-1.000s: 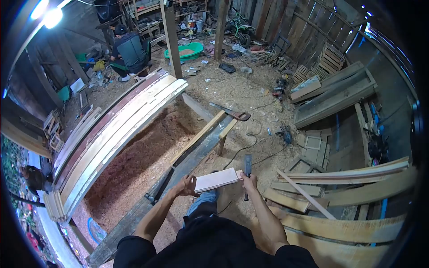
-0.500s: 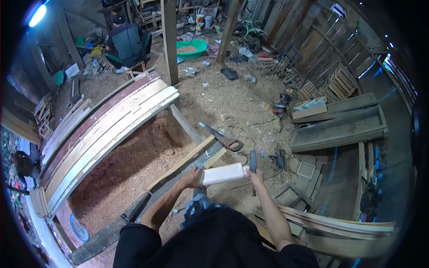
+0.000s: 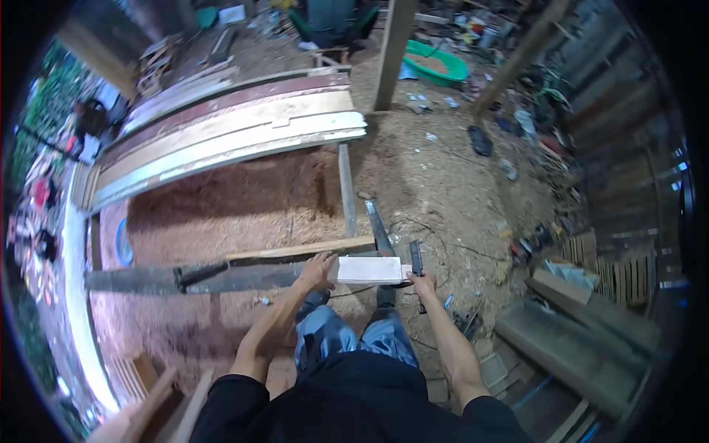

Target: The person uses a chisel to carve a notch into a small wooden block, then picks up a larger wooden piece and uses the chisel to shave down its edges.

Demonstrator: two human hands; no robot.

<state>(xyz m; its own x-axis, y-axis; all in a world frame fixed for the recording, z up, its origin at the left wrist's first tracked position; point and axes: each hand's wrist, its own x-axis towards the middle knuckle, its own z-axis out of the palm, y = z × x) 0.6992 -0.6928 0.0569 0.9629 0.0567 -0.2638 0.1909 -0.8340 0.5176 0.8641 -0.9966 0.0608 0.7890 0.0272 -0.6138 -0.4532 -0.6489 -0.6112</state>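
Note:
A pale, whitish rectangular wooden piece [image 3: 369, 269] with a layered lower edge is held level in front of me. My left hand [image 3: 317, 272] is closed on its left end. At the other end, my right hand [image 3: 422, 283] grips a hammer [image 3: 416, 255], its dark head up and its handle pointing down; the fingers also seem to touch the short stub at the piece's right end. Behind the piece lies a handsaw [image 3: 377, 221], its blade showing and its handle hidden. A long dark beam [image 3: 140, 280] carries a light wood strip [image 3: 310, 249].
Long boards [image 3: 229, 136] lie side by side across a frame beyond the beam. Wooden posts [image 3: 393, 55] stand further back, near a green basin [image 3: 443, 68] and a seated person [image 3: 332, 22]. Trough-like wooden pieces [image 3: 569, 354] and slatted wood are at right. Sawdust covers the ground.
My view has turned left and downward, so the boards now lie more level and my legs show. The wooden piece and hammer stay in my hands, the piece now nearly horizontal.

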